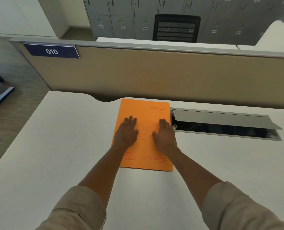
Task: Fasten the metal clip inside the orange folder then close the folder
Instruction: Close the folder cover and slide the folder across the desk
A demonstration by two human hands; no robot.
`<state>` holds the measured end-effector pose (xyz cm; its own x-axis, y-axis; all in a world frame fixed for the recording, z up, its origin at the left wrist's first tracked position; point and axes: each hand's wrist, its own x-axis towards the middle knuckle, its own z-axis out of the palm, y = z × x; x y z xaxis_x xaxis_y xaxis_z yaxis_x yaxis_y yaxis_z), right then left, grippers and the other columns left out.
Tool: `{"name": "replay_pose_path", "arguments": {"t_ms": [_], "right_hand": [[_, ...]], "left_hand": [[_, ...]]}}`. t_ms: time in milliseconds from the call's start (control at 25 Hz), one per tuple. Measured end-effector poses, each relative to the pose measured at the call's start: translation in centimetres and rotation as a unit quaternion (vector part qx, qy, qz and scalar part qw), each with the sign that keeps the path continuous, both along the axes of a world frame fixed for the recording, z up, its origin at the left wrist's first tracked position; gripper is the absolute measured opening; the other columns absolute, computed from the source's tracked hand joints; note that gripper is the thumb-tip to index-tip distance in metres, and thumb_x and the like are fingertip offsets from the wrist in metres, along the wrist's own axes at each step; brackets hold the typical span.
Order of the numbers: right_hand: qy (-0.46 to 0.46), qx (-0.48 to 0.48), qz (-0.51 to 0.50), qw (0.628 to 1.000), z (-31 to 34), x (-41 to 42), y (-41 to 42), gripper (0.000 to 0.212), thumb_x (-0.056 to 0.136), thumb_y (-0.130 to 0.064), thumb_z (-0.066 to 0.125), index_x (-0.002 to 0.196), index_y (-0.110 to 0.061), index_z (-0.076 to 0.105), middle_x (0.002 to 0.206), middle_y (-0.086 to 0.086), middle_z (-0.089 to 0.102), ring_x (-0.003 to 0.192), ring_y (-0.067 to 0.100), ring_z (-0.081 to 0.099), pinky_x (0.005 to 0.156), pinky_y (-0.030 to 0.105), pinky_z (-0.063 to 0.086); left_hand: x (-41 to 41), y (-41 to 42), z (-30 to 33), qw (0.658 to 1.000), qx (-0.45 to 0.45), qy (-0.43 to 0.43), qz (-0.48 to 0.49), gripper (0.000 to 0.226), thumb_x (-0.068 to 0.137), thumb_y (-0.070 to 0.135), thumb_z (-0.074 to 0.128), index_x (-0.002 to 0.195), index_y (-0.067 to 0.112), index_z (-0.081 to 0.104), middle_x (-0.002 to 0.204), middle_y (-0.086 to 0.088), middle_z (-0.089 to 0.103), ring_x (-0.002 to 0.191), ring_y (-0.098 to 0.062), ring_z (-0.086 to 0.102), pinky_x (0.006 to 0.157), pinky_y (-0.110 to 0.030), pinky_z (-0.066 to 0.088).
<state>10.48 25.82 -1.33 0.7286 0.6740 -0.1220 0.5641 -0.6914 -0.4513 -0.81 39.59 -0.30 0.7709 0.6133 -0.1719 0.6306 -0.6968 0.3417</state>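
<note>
Both hands, left hand (127, 133) and right hand (165, 136), flat on closed orange folder (146, 146)

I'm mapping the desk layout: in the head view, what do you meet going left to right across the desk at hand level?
Bare white desk → left hand flat on the closed orange folder → right hand flat on the same folder → open cable hatch set into the desk.

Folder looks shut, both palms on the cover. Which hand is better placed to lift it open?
Probably the right hand: it rests by the orange folder's right edge, which looks like the free side. The left hand rests by the left edge.
</note>
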Motion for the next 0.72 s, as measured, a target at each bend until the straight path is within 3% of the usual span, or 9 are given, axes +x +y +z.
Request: {"name": "replay_pose_path", "arguments": {"t_ms": [120, 240, 520, 720], "right_hand": [[0.002, -0.054, 0.043, 0.998, -1.3, -0.1, 0.4, 0.071, 0.1, -0.041, 0.037, 0.153, -0.007, 0.004, 0.163, 0.013, 0.003, 0.15, 0.029, 0.002, 0.121, 0.042, 0.002], [-0.024, -0.086, 0.075, 0.993, -2.6, 0.2, -0.2, 0.074, 0.101, -0.047, 0.031, 0.153, -0.008, -0.005, 0.163, 0.011, -0.008, 0.15, 0.027, -0.01, 0.12, 0.04, -0.008], [-0.116, -0.039, 0.064, 0.99, -4.7, -0.8, -1.1, 0.075, 0.096, -0.054, 0.014, 0.154, -0.01, -0.001, 0.164, 0.01, -0.001, 0.151, 0.024, -0.004, 0.12, 0.038, -0.008], [-0.119, -0.041, 0.054, 0.991, -5.0, -0.8, -1.1, 0.074, 0.098, -0.053, 0.02, 0.154, -0.011, -0.002, 0.164, 0.008, -0.002, 0.151, 0.023, -0.005, 0.119, 0.036, -0.011]], "left_hand": [[0.7, -0.5, -1.0, 0.999, 0.004, 0.017, -0.049, 0.065, 0.103, 0.036, 0.041, 0.157, 0.013, 0.014, 0.165, -0.007, 0.008, 0.152, -0.026, 0.005, 0.121, -0.042, 0.011], [0.7, -0.8, -2.4, 0.997, 0.016, 0.028, -0.071, 0.067, 0.104, 0.04, 0.036, 0.157, 0.01, 0.007, 0.165, -0.01, 0.002, 0.152, -0.027, -0.001, 0.122, -0.043, 0.005], [-0.1, -1.6, -4.6, 0.993, 0.086, 0.008, -0.082, 0.069, 0.103, 0.043, 0.026, 0.157, 0.009, -0.001, 0.165, -0.01, -0.004, 0.152, -0.025, -0.008, 0.124, -0.042, -0.001], [-0.2, -1.8, -5.0, 0.992, 0.105, 0.002, -0.074, 0.073, 0.096, 0.049, 0.009, 0.157, 0.009, 0.0, 0.165, -0.009, -0.001, 0.152, -0.024, -0.006, 0.123, -0.041, -0.001]]}}
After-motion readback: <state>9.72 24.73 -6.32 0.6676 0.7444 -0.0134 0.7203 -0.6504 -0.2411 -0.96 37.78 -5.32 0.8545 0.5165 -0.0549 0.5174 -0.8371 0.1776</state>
